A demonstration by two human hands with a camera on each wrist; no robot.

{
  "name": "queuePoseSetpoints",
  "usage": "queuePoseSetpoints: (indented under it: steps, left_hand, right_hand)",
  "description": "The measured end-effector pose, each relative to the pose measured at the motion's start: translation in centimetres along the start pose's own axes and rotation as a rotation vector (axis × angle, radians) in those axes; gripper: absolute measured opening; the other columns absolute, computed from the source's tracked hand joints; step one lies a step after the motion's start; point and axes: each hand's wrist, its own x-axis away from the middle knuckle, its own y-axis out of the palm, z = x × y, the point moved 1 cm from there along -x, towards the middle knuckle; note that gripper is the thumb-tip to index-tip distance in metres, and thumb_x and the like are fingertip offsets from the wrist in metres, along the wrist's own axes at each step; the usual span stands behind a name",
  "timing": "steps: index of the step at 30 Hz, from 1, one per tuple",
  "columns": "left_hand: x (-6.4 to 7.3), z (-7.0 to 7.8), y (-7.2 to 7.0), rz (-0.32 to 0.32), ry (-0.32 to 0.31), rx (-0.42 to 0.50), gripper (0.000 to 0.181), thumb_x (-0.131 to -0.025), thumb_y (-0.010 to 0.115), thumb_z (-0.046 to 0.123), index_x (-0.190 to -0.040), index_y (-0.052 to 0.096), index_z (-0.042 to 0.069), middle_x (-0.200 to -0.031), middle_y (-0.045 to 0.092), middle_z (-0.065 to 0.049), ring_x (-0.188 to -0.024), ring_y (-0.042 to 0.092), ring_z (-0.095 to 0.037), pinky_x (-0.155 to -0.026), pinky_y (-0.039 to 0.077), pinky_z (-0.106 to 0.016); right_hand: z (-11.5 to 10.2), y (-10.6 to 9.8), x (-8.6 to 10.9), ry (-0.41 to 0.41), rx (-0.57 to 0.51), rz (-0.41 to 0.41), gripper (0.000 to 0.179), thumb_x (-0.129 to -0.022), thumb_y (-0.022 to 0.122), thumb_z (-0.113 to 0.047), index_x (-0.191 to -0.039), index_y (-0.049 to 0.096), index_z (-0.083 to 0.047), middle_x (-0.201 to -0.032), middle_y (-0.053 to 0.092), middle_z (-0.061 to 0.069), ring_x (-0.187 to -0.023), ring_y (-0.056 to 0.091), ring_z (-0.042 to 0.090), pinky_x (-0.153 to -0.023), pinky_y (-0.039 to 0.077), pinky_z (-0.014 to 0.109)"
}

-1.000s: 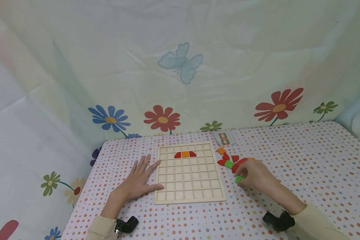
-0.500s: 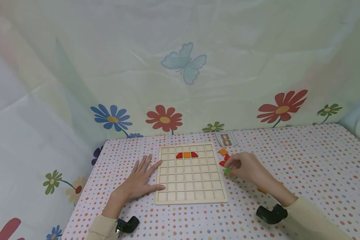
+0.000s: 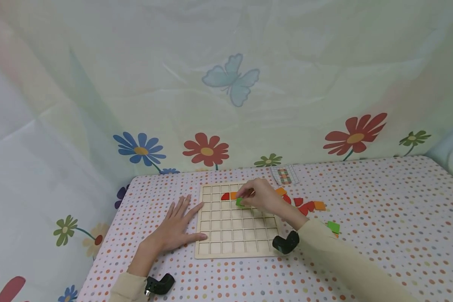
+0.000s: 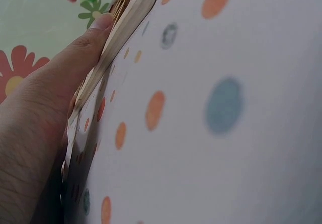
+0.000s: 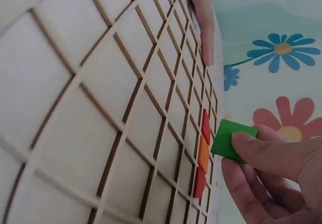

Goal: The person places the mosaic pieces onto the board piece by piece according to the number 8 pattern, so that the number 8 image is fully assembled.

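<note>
My right hand [image 3: 262, 196] pinches a green square tile [image 5: 226, 139] above the grid board [image 3: 226, 224]; my left hand [image 3: 172, 229], fingers spread, touches the board's left edge.

Flowered pale backdrop [image 3: 305, 84], dotted tablecloth [image 3: 400, 209]

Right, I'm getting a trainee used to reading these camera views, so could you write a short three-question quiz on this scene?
1. Which hand pinches a green tile?
2. True or false: the left hand is curled into a fist.
3. On the board, what colour lies between two red pieces? A) blue B) orange C) green

Key:
1. The right hand.
2. False; its fingers are spread.
3. B, an orange tile.
</note>
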Motion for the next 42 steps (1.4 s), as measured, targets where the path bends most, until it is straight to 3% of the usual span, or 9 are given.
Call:
queuePoseSetpoints:
  steps: [11, 22, 42]
  left_hand:
    - [-0.2, 0.3, -0.2, -0.004, 0.005, 0.004, 0.097, -0.092, 0.058, 0.076, -0.169, 0.024, 0.027, -0.175, 0.001, -0.016, -0.161, -0.005, -0.036, -0.129, -0.001, -0.058]
    - [-0.4, 0.8, -0.4, -0.009, 0.016, -0.001, 0.097, -0.092, 0.059, 0.074, -0.169, 0.024, 0.026, -0.175, 0.001, -0.017, -0.161, -0.005, -0.037, -0.129, -0.001, -0.058]
    - [0.3, 0.3, -0.3, -0.009, -0.012, 0.015, 0.096, -0.093, 0.059, 0.073, -0.169, 0.024, 0.026, -0.175, 0.001, -0.016, -0.161, -0.004, -0.036, -0.129, -0.001, -0.057]
  right_hand:
    - [-0.3, 2.8, -2.6, -0.003, 0.011, -0.028, 0.012, -0.09, 0.077, 0.007, -0.1, 0.081, 0.003, -0.097, 0.077, 0.01, -0.086, 0.071, 0.019, -0.078, 0.06, 0.03]
    - [-0.3, 3.5, -2.8, 0.077, 0.052, -0.039, 0.014, -0.091, 0.077, 0.006, -0.102, 0.082, 0.001, -0.1, 0.078, 0.007, -0.088, 0.07, 0.015, -0.08, 0.06, 0.03]
    - [-1.3, 4.9, -3.2, 0.114, 0.14, -0.071, 0.018, -0.092, 0.074, 0.009, -0.108, 0.08, 0.005, -0.108, 0.078, 0.014, -0.109, 0.072, 0.031, -0.093, 0.06, 0.038]
